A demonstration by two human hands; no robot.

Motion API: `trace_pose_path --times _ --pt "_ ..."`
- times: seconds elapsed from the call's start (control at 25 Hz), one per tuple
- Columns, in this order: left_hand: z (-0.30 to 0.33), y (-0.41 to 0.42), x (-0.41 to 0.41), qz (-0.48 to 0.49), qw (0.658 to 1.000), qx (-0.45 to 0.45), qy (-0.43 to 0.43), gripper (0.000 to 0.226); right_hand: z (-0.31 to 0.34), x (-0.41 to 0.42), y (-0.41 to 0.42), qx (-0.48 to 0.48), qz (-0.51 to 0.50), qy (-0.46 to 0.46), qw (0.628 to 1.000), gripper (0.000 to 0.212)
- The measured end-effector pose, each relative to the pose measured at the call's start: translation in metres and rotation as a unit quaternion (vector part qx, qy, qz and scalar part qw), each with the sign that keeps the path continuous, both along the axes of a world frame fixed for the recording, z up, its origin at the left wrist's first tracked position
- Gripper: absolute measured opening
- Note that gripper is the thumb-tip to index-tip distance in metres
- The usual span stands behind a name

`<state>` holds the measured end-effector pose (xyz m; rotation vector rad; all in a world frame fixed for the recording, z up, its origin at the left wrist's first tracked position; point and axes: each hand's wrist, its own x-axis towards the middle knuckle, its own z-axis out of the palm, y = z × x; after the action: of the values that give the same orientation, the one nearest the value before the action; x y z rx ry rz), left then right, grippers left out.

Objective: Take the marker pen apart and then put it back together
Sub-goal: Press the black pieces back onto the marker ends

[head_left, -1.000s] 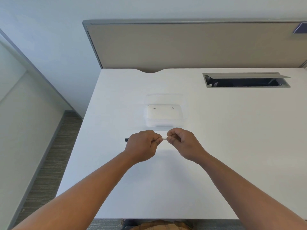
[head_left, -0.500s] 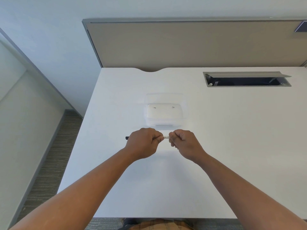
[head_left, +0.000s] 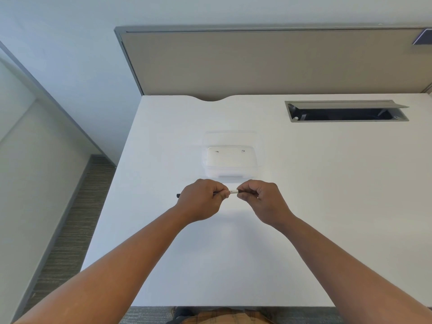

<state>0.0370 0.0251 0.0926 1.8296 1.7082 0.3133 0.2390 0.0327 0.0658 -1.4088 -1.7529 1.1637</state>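
Bright, even, diffuse light — soft shadows only under the forearms; sharp focus, wide-angle bowing toward 9 and 3 o'clock.

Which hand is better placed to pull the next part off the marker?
Probably the right hand: it pinches the marker pen at its end, free to draw away, while the left hand wraps the barrel as anchor.

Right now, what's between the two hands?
In the head view, only a short white stretch of the marker pen spans the gap between the left hand and the right hand. Both grip it; its dark end pokes out left.
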Motion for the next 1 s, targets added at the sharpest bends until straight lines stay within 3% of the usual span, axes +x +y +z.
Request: trace_pose_path --times 0.16,0.28,0.36,0.52,0.8,0.88,1.0 --pt "0.001 -0.001 0.001 -0.022 0.999 0.014 0.022 0.026 -0.001 0.000 -0.001 0.001 0.029 -0.046 0.999 0.016" --pt "0.000 -0.002 0.000 -0.049 0.997 0.016 0.050 0.030 0.004 0.000 0.000 -0.120 0.036 -0.005 0.992 0.031" --pt "0.002 -0.002 0.001 -0.038 0.998 -0.002 0.041 0.029 0.004 0.001 0.001 -0.150 0.041 0.009 0.988 0.032" --pt "0.003 0.004 0.000 -0.015 0.999 -0.041 0.008 0.025 0.000 0.002 -0.002 -0.048 -0.013 0.038 0.998 0.005" --pt "-0.004 0.004 0.001 -0.012 0.999 -0.047 -0.008 0.023 -0.008 0.002 -0.004 0.097 0.033 -0.084 0.991 0.012" --pt "-0.005 0.002 0.004 -0.019 0.999 -0.036 0.016 0.024 -0.009 -0.002 -0.007 0.015 0.011 -0.072 0.997 0.021" --pt "-0.006 0.000 0.007 -0.030 0.999 -0.036 0.026 0.024 0.000 -0.008 -0.008 -0.207 -0.028 0.039 0.977 0.038"
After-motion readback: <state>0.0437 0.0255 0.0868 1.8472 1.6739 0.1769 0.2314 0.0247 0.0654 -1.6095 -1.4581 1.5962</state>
